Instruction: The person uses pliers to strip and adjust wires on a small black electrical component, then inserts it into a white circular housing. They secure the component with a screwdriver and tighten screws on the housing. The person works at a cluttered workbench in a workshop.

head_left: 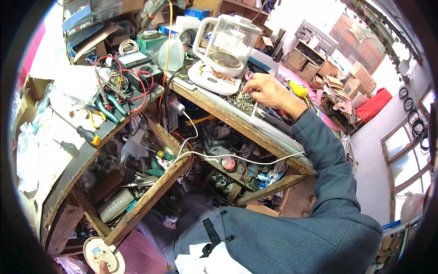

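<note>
My right hand (270, 91) reaches over the worktop, just right of a glass kettle. Its fingers are bent and pinched together above a heap of small metal parts (245, 103); anything between the fingertips is too small to make out. The glass kettle (228, 43), with a white handle, sits on a white base (211, 82) that has brown scraps on it. Low at the left, a finger of my left hand (104, 267) presses on a round cream disc (95, 257), perhaps an appliance base, held tilted beside the bench. The rest of that hand lies outside the picture.
A screwdriver (89, 136) and teal-handled pliers (107, 112) lie on the left bench by a meter (133, 59) with red and black leads. A white cord (246, 160) hangs across the open, cluttered drawers. Cardboard boxes (360, 77) pile up at the far right.
</note>
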`<state>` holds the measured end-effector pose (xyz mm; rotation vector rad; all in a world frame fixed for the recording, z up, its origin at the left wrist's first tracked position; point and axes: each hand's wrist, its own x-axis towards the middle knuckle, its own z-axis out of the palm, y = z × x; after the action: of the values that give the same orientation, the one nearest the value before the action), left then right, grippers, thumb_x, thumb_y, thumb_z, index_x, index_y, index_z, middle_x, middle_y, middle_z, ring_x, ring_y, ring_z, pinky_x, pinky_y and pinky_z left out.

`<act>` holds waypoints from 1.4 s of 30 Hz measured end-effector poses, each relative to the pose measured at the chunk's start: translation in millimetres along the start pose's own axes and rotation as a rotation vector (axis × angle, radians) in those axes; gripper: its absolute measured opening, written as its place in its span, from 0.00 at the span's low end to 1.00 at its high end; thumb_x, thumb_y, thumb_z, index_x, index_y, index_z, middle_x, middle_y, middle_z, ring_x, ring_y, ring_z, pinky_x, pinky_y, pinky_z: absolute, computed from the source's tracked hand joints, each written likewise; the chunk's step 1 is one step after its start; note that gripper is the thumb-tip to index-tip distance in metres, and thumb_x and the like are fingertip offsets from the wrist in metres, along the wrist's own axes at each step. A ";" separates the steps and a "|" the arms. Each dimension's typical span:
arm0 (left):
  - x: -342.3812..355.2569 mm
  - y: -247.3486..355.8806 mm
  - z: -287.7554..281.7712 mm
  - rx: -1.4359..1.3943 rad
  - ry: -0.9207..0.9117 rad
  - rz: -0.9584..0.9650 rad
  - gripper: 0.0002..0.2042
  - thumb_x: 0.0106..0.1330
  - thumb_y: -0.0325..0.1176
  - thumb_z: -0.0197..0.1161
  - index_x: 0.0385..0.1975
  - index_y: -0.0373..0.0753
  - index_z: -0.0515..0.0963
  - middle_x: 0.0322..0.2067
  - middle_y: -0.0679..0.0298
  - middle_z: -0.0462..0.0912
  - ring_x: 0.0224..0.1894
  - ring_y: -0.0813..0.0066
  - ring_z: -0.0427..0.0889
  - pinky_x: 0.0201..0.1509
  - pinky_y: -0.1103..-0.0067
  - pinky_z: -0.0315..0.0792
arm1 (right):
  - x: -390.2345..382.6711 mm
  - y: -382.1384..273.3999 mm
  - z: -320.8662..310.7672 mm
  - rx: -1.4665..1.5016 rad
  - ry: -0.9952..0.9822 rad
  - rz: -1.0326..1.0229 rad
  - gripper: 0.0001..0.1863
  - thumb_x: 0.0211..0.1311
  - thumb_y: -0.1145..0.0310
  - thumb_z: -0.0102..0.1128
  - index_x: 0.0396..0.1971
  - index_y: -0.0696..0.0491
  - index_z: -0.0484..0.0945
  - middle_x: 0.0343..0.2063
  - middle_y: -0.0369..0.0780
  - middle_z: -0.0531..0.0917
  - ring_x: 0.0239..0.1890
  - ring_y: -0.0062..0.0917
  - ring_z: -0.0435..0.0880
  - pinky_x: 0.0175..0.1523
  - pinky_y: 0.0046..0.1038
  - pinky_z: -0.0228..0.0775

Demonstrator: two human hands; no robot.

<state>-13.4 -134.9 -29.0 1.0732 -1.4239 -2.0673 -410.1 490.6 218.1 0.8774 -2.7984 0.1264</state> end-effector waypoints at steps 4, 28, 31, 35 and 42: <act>5.7 -3.4 -1.3 0.008 0.020 -0.036 0.28 0.66 0.23 0.68 0.66 0.25 0.68 0.55 0.46 0.80 0.52 0.55 0.84 0.53 0.65 0.82 | 2.4 -6.4 5.5 -0.006 -0.053 -0.026 0.08 0.57 0.71 0.66 0.36 0.49 0.87 0.28 0.41 0.78 0.38 0.36 0.80 0.47 0.37 0.72; 10.6 -9.3 -9.0 -0.025 0.055 -0.128 0.29 0.67 0.25 0.67 0.67 0.28 0.67 0.54 0.46 0.81 0.52 0.55 0.84 0.53 0.66 0.83 | 0.7 7.1 11.8 -0.153 -0.069 -0.015 0.05 0.56 0.69 0.67 0.32 0.52 0.85 0.29 0.43 0.80 0.36 0.39 0.83 0.42 0.38 0.75; 5.3 -4.1 -2.9 -0.041 0.056 -0.149 0.29 0.67 0.25 0.67 0.67 0.28 0.67 0.54 0.47 0.81 0.51 0.56 0.85 0.52 0.66 0.83 | 2.4 -1.0 9.7 -0.128 -0.044 -0.030 0.05 0.57 0.69 0.66 0.32 0.52 0.85 0.29 0.43 0.81 0.37 0.39 0.84 0.44 0.38 0.75; 6.3 -7.7 -8.6 -0.011 0.065 -0.116 0.28 0.67 0.25 0.66 0.66 0.27 0.68 0.53 0.46 0.81 0.50 0.56 0.86 0.50 0.68 0.84 | 4.5 -7.8 9.7 -0.007 -0.062 -0.067 0.06 0.58 0.68 0.64 0.33 0.54 0.85 0.30 0.43 0.83 0.38 0.40 0.84 0.46 0.38 0.76; 5.6 -14.4 -9.9 0.036 0.089 -0.076 0.27 0.68 0.25 0.65 0.66 0.25 0.68 0.54 0.44 0.81 0.50 0.54 0.86 0.49 0.67 0.85 | 1.4 -1.3 11.0 -0.108 -0.065 0.006 0.07 0.59 0.68 0.63 0.34 0.54 0.85 0.31 0.45 0.85 0.39 0.39 0.85 0.47 0.38 0.76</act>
<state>-7.9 -139.0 -46.1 1.2361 -1.4021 -2.0250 -412.4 487.2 207.8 0.8630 -2.8370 -0.0526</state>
